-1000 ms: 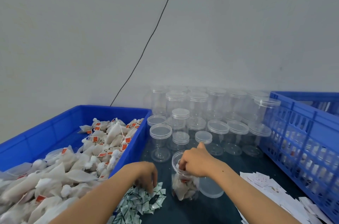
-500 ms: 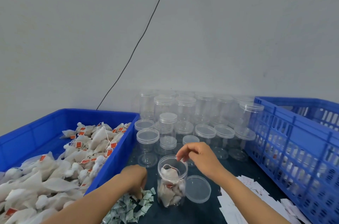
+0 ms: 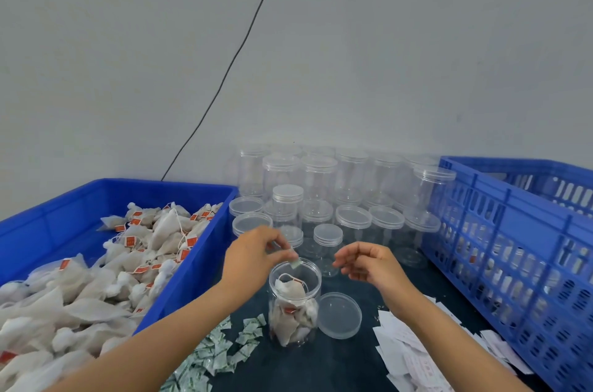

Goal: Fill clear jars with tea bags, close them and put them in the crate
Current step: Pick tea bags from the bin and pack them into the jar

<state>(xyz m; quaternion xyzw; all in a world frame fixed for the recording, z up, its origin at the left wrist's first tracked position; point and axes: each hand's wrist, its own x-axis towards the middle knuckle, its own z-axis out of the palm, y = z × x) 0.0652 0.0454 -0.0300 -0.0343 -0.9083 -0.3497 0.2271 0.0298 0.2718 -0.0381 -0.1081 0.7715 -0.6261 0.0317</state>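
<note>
An open clear jar (image 3: pixel 294 305), packed with tea bags, stands on the dark table in front of me. Its clear lid (image 3: pixel 339 315) lies flat just to its right. My left hand (image 3: pixel 253 255) hovers over the jar's mouth and pinches a small green-and-white packet (image 3: pixel 295 263) right above the rim. My right hand (image 3: pixel 369 263) floats to the right of the jar with loosely curled fingers, holding nothing. The blue slatted crate (image 3: pixel 513 257) stands at the right, with filled jars dimly visible through its wall.
A blue bin (image 3: pixel 205 263) heaped with tea bags (image 3: pixel 128 263) fills the left. Several empty lidded jars (image 3: pixel 321 192) crowd the back. A pile of green-and-white packets (image 3: pixel 218 356) lies near the front, and white paper slips (image 3: pixel 414 353) at the right.
My left hand rose from the packet pile to above the jar, carrying a small packet. My right hand drew away from the jar's mouth to the right.
</note>
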